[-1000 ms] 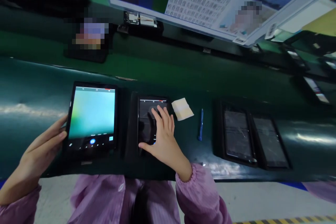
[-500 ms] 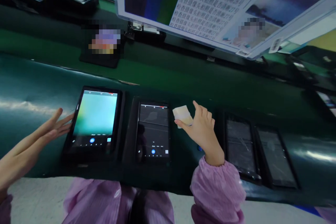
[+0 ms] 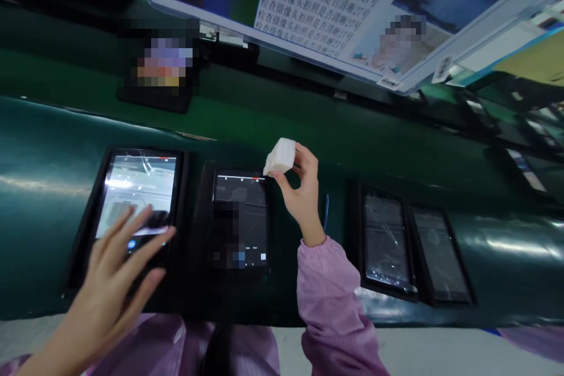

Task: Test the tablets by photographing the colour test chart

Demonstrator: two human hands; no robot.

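My left hand (image 3: 117, 273) reaches over the lower part of a lit tablet (image 3: 143, 182) with its fingers spread, holding nothing. That tablet shows a camera screen with a bright picture. Raised above the table, my right hand (image 3: 304, 191) pinches a small white sponge-like block (image 3: 282, 155) between thumb and fingers. Just below and left of the block lies a second tablet (image 3: 241, 205), whose darker screen also shows camera controls. Whether my left fingertips touch the glass, I cannot tell.
A blue pen (image 3: 326, 211) lies right of my right wrist. Farther right are two dark tablets, a nearer one (image 3: 388, 241) and an outer one (image 3: 440, 252). A large printed board (image 3: 308, 6) stands behind, with a blurred-out device (image 3: 154, 97) to its left.
My left hand has moved from beside the left tablet to over its screen, whose picture changed from green to whitish. My right hand has lifted the block farther up, uncovering more of the pen.
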